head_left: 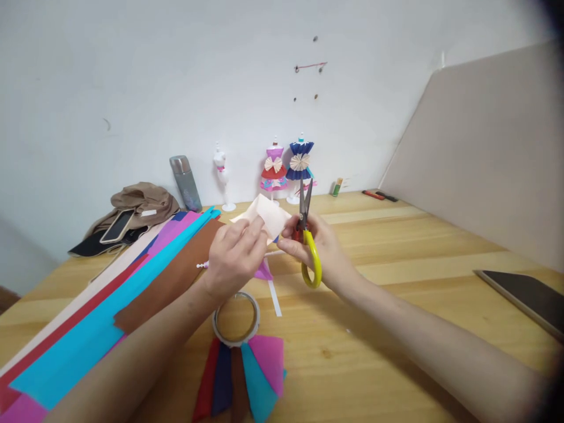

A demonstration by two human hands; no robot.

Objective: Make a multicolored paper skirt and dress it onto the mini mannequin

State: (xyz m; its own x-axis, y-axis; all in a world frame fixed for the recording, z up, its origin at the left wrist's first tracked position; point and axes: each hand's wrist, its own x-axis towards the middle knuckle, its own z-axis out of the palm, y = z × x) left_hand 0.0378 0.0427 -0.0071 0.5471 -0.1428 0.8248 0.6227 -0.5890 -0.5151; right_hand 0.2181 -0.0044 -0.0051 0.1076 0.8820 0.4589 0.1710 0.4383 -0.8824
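My left hand (237, 254) is closed on a folded piece of cream paper (268, 214). In my right hand (324, 247) is a pair of scissors (312, 258) with yellow handles, blades pointing up and slightly apart; the fingertips of that hand reach the paper's right edge. Behind my left hand a doll stand with a white knobbed tip (201, 265) lies on the table, partly hidden, with a bit of purple paper (263, 271) and a white strip (275, 298) near it. Closer to me a roll of tape (214, 320) rests above a fan of coloured paper pieces (262, 376).
Long coloured crepe sheets (150, 294) cover the table's left. Behind them are a cap (141, 202), a phone (117, 226) and a flask (185, 183). Along the wall stand a bare mannequin (222, 176) and two dressed ones (274, 167). A dark tablet-like slab (524, 299) lies right.
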